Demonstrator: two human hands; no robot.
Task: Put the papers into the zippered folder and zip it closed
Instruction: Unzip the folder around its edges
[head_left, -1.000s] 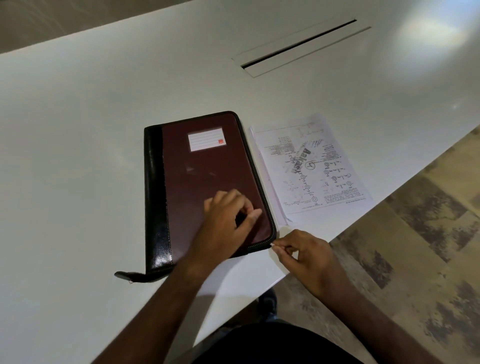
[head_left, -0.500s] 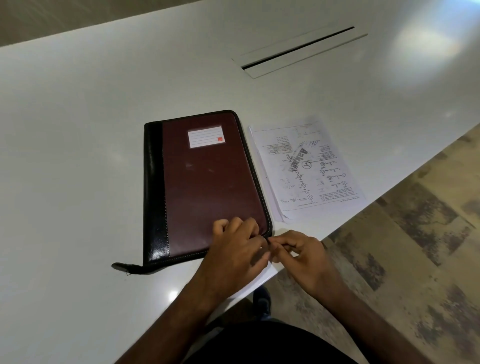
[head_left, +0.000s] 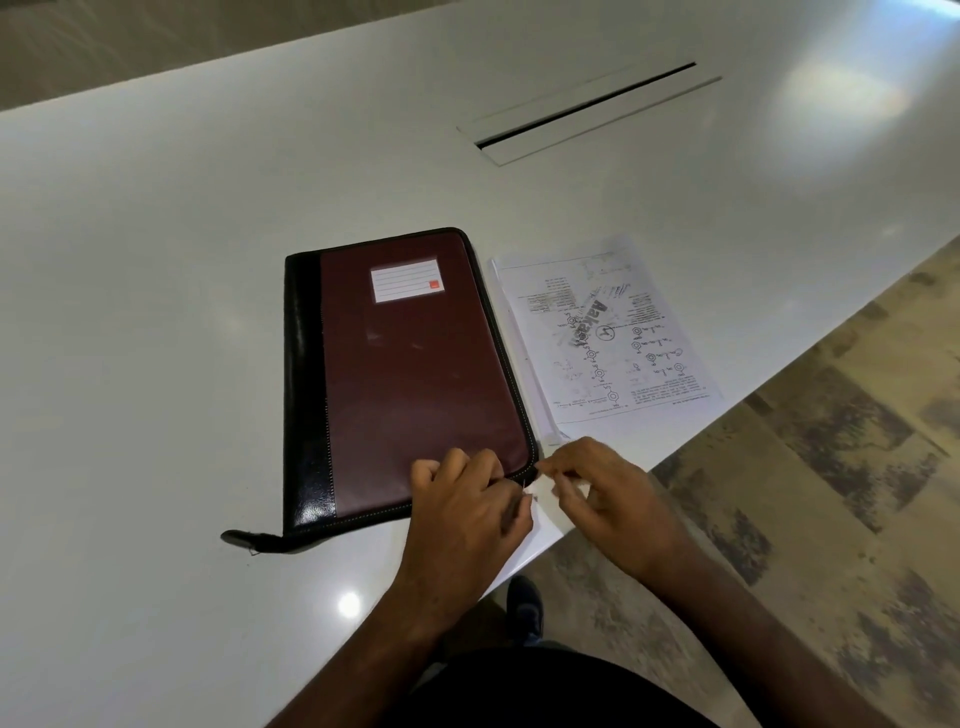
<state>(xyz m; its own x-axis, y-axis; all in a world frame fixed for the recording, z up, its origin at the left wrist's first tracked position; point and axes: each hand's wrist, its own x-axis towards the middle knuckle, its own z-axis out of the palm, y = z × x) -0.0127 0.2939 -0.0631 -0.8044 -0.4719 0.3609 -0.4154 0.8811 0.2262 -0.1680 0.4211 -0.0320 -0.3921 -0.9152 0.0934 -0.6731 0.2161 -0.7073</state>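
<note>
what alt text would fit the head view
Both hands, left and right, pinch at the near right corner of a closed maroon folder on a white table. Printed papers lie just right of it, still outside.

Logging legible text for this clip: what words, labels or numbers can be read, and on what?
"Aaka…": bold watermark, seen upside down, on the top sheet of the papers; its end is unclear.
Papers' small print and diagrams: too small to read.
Label on the zippered folder: blank ruled lines, small red square, unreadable.
</note>
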